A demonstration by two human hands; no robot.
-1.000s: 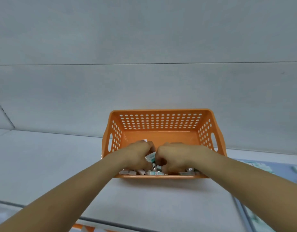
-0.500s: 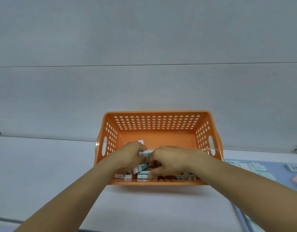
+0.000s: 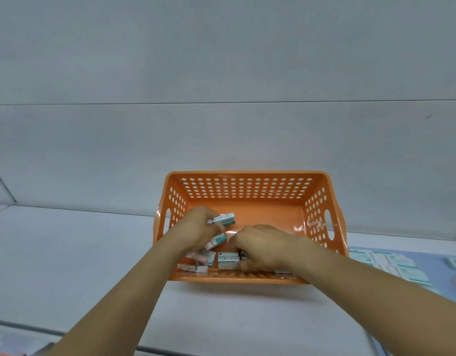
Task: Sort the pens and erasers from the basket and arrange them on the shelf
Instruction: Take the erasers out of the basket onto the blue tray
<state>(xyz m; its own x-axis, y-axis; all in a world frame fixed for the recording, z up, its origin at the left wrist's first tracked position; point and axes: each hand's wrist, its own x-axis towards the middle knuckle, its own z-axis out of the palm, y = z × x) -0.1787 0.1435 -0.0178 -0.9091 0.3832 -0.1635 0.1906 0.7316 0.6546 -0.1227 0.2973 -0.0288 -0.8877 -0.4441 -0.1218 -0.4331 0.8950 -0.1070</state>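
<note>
Left hand [image 3: 196,231] grips two boxed erasers [image 3: 223,219]; right hand [image 3: 262,249] curls into the loose eraser pile [image 3: 211,260] at the orange basket's [image 3: 247,186] near wall, grasp unclear. Risk: overfilled left grip drops one. Sorted erasers [image 3: 391,265] lie right.

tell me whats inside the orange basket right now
Small boxed erasers lie loose along the near side of the orange basket. The left hand holds a couple; the right hand reaches among the rest. Whatever lies under the hands is hidden.

both hands in orange basket [image 3: 250,187]; left hand [image 3: 196,228] grips erasers [image 3: 223,218], seemingly two.
</note>
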